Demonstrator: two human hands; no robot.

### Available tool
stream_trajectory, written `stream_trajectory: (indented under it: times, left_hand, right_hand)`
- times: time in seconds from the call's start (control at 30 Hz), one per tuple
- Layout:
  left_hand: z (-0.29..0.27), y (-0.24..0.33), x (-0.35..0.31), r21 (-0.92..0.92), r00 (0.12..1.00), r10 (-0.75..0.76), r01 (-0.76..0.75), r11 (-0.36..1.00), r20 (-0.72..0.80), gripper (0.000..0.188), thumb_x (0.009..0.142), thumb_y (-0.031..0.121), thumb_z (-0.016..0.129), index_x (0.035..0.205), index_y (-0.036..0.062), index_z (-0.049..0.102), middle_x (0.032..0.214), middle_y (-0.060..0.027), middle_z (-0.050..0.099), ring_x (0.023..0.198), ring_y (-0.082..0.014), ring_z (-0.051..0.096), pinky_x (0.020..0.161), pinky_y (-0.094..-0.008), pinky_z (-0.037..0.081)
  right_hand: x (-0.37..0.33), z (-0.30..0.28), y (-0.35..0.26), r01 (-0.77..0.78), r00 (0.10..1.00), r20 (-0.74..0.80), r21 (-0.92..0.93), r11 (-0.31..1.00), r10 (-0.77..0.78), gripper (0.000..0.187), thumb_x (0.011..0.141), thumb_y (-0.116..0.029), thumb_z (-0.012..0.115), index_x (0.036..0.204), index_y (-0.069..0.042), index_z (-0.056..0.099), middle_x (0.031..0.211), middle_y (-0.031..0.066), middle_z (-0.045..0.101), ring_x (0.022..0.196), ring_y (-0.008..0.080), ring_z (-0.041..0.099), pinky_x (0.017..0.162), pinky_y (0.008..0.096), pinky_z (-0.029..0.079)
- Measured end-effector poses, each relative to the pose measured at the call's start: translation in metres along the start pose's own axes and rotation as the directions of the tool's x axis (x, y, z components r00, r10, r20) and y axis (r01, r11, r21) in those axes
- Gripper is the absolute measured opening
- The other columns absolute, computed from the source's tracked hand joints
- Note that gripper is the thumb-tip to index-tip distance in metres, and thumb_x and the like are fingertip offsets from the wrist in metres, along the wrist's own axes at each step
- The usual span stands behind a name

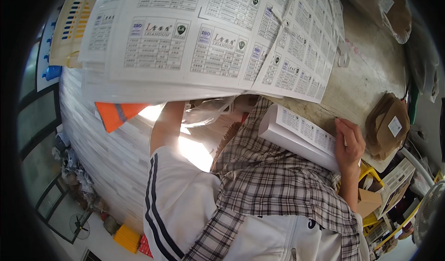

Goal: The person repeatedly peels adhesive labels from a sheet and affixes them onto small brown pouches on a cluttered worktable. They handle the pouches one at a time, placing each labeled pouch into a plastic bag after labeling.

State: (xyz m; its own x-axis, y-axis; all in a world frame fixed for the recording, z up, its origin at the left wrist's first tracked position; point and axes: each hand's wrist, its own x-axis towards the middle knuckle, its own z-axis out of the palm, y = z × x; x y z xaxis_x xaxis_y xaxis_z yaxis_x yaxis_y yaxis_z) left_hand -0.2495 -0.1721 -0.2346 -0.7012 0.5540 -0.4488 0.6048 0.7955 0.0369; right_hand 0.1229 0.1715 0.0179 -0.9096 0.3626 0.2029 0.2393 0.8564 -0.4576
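A broad pile of printed label sheets (208, 43) covers much of the worktable (371, 80), its near edge overhanging; it could slip if the left forearm (166, 126), running beneath, drags it; the smaller curled label bundle (299, 145) might crease if the right hand (351, 143) pressed hard; it lies left of that hand, whose bent fingers meet its right end, pinch uncertain; the left hand is hidden, its grip unreadable.
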Motion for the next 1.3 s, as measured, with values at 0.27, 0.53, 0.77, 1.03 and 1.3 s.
stream_trajectory:
  times: [0.27, 0.53, 0.77, 1.03, 1.3]
  left_hand:
    - [-0.073, 0.005, -0.078, -0.871, 0.995, -0.065, 0.094, 0.483, 0.072, 0.056, 0.074, 0.016, 0.075, 0.127, 0.0008, 0.065, 0.116, -0.0155, 0.07, 0.107, -0.0284, 0.067, 0.093, -0.0362, 0.051]
    - [-0.146, 0.017, -0.195, -0.9, 0.944, -0.006, 0.312, -0.303, 0.329, 0.049, 0.086, 0.002, 0.067, 0.132, -0.0063, 0.053, 0.12, -0.0167, 0.065, 0.108, -0.0266, 0.067, 0.095, -0.0369, 0.056]
    - [-0.203, 0.146, -0.236, -0.812, 0.953, 0.278, 0.258, -0.523, 0.124, 0.06, 0.088, -0.007, 0.059, 0.144, -0.0003, 0.041, 0.137, -0.018, 0.055, 0.122, -0.031, 0.059, 0.103, -0.0432, 0.053]
    - [-0.222, 0.32, -0.158, -0.86, 0.888, 0.457, 0.188, -0.473, -0.057, 0.057, 0.089, -0.006, 0.064, 0.142, 0.0011, 0.045, 0.133, -0.0193, 0.056, 0.118, -0.0294, 0.061, 0.099, -0.0405, 0.056]
    - [-0.212, 0.357, -0.071, -0.876, 0.915, 0.399, 0.24, -0.418, 0.061, 0.046, 0.099, 0.025, 0.063, 0.136, 0.0017, 0.05, 0.13, -0.0131, 0.059, 0.114, -0.0265, 0.062, 0.094, -0.0422, 0.056]
  right_hand:
    - [-0.01, 0.001, 0.011, 0.038, 0.996, -0.075, 0.007, 0.999, -0.038, 0.019, 0.084, 0.005, 0.069, 0.101, -0.005, 0.07, 0.099, 0.0106, 0.07, 0.082, 0.0266, 0.07, 0.069, 0.0331, 0.055]
    - [-0.014, -0.004, 0.009, -0.011, 0.989, -0.143, 0.181, 0.984, 0.038, 0.013, 0.088, -0.001, 0.069, 0.1, -0.004, 0.071, 0.099, 0.0094, 0.07, 0.084, 0.023, 0.069, 0.075, 0.0312, 0.055]
    - [-0.013, 0.0, -0.033, -0.351, 0.936, 0.314, 0.864, 0.361, 0.158, 0.049, 0.098, -0.035, 0.062, 0.131, 0.0, 0.055, 0.113, 0.0105, 0.066, 0.098, 0.0171, 0.064, 0.082, 0.031, 0.054]
    - [0.023, -0.02, -0.016, -0.224, 0.806, 0.192, 0.974, -0.011, 0.56, 0.047, 0.097, -0.035, 0.065, 0.132, -0.005, 0.053, 0.121, 0.0043, 0.063, 0.106, 0.0141, 0.06, 0.087, 0.0305, 0.048]
    - [0.051, 0.014, 0.07, -0.423, 0.728, 0.277, 0.901, 0.094, 0.627, 0.033, 0.096, -0.024, 0.066, 0.122, -0.004, 0.06, 0.112, 0.0044, 0.065, 0.095, 0.0138, 0.06, 0.079, 0.0309, 0.049]
